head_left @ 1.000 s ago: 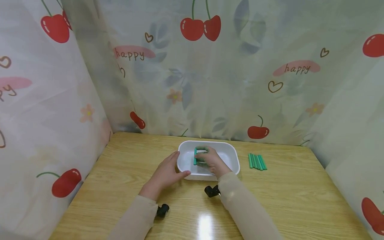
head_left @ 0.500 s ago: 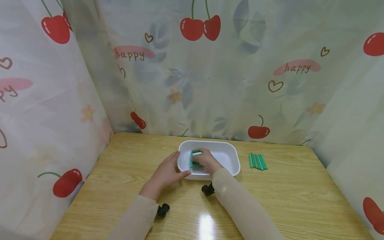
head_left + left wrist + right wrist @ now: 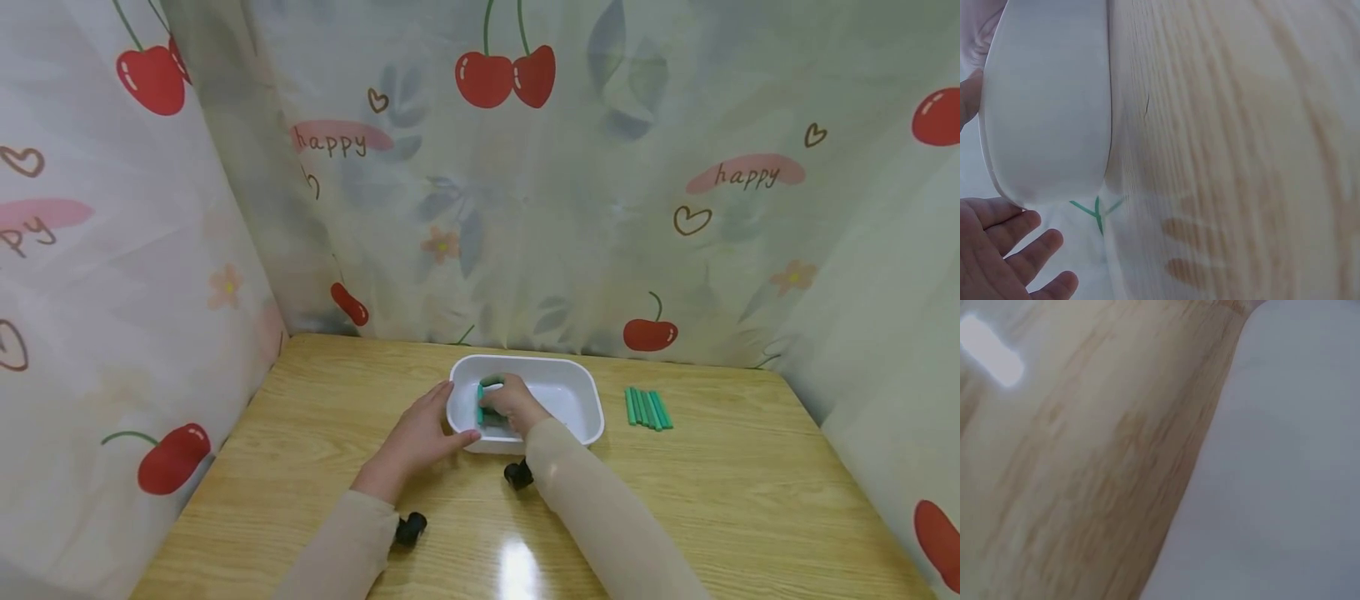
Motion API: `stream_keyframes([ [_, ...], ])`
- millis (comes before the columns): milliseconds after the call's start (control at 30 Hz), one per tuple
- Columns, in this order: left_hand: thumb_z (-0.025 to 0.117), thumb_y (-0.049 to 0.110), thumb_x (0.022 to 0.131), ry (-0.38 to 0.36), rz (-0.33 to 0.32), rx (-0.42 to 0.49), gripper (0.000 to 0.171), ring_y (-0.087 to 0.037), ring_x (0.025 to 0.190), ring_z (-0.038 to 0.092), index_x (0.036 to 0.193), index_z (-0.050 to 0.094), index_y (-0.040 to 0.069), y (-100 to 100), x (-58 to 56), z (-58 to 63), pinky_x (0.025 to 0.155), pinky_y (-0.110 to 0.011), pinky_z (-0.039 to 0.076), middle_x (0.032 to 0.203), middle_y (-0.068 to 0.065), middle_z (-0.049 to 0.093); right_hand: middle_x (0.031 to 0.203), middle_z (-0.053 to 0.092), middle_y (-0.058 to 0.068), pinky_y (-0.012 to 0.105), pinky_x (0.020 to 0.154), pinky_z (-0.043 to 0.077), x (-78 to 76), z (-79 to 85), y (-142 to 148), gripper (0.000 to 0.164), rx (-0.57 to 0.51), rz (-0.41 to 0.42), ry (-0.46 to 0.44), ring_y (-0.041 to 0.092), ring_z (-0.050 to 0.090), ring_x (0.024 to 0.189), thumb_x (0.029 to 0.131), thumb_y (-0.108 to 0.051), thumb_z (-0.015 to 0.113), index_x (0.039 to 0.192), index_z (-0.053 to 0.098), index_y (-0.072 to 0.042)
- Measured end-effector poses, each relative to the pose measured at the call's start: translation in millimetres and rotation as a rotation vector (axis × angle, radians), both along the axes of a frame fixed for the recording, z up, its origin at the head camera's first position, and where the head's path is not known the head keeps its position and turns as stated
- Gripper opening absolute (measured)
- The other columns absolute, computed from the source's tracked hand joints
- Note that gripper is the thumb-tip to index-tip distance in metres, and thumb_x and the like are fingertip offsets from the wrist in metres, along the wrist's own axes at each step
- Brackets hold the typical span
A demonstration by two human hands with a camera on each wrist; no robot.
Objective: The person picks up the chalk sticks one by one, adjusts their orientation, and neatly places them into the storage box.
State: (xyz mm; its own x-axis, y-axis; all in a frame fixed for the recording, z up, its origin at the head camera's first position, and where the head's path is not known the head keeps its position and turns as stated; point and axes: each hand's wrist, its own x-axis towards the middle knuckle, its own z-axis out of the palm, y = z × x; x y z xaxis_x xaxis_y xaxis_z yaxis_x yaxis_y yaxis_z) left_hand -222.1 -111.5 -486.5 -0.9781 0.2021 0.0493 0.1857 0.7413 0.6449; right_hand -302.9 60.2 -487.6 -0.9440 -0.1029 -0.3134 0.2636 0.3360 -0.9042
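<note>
A pale fabric backdrop [image 3: 525,225] printed with red cherries, grey-blue leaves, brown hearts and the word "happy" on pink patches fills the upper part of the head view and runs down both sides of the frame. Below it, a light yellow wood-grain table [image 3: 322,392] spans the lower part, with a bright glare spot near the bottom centre. Just below the middle of the frame sits a white rounded-rectangular basin [image 3: 540,445]. The left hand [image 3: 416,429] is at its left end, thumb and fingers spread wide and fairly straight; in the left wrist view a finger touches the rim at lower left, with no grasp round it. The right hand [image 3: 513,402] reaches inside from the lower right, its fingers closed in a pinch on a slim green stick [image 3: 481,404] in the left part of the basin; whether that stick touches the bottom cannot be told. A row of similar green sticks [image 3: 648,408] lies side by side on the table, right of the basin. Beige sleeves [image 3: 600,500] cover both forearms, and small black devices [image 3: 411,529] show at both wrists. The right wrist view shows only wood and white wall.
</note>
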Motion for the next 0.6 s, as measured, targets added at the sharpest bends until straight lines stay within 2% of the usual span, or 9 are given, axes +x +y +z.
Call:
stream_keyframes([
  [200,0.076,0.053,0.085,0.003,-0.005,0.003,0.098,-0.031,0.147,0.029,0.157,0.030,0.007,-0.3,-0.1,0.4,0.118,-0.051,0.029,0.162,-0.008,0.031,0.111,0.063,0.017,0.034,0.082,0.054,-1.5,0.1,-2.2,0.038,0.014,0.017,0.017,0.027,0.061,0.092,0.081,0.012,0.069,0.118,0.063,0.007],
  [367,0.077,0.052,0.085,0.003,-0.012,0.015,0.097,-0.032,0.147,0.030,0.157,0.030,0.006,-0.7,-0.4,0.7,0.117,-0.051,0.029,0.162,-0.009,0.031,0.102,0.064,0.016,0.033,0.076,0.053,-3.1,-3.6,-2.7,0.033,0.032,0.041,0.056,0.025,0.061,0.085,0.078,0.011,0.069,0.111,0.065,0.007],
  [467,0.077,0.051,0.085,0.008,-0.017,0.015,0.097,-0.032,0.147,0.030,0.157,0.030,0.006,-1.1,-0.6,0.3,0.117,-0.051,0.029,0.162,-0.009,0.031,0.104,0.064,0.015,0.032,0.077,0.052,-1.0,-1.8,-4.3,0.036,0.038,0.030,0.041,0.023,0.061,0.085,0.080,0.011,0.068,0.115,0.064,0.006],
  [600,0.077,0.051,0.085,0.022,-0.025,0.011,0.097,-0.031,0.147,0.030,0.157,0.030,0.007,-1.6,-0.5,-0.3,0.117,-0.051,0.029,0.162,-0.009,0.031,0.100,0.062,0.012,0.028,0.072,0.052,1.7,0.8,-5.4,0.040,0.039,0.027,0.020,0.020,0.060,0.079,0.082,0.009,0.067,0.122,0.063,0.006],
])
